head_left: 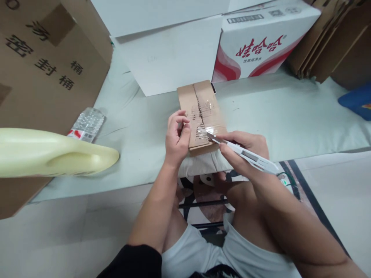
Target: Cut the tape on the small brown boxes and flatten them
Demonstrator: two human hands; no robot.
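Observation:
A small brown cardboard box (188, 96) lies near the front edge of the pale green covered surface. Along its top runs a dark seam, with printed marks and shiny clear tape beside it. My left hand (177, 137) grips the box's left side, fingers curled at its edge. In my right hand (246, 148) is a white utility knife (257, 160), its blade out and pointing up and left. The blade tip rests at the taped seam near the box's front end; whether it has gone through the tape I cannot tell.
White boxes (174, 58) stand behind, one a red-printed water carton (261, 46). At left are a large brown carton (58, 50), a clear plastic bottle (88, 119) and a pale yellow plastic object (58, 152). Flattened cardboard (324, 38) and a blue object (358, 101) are at right.

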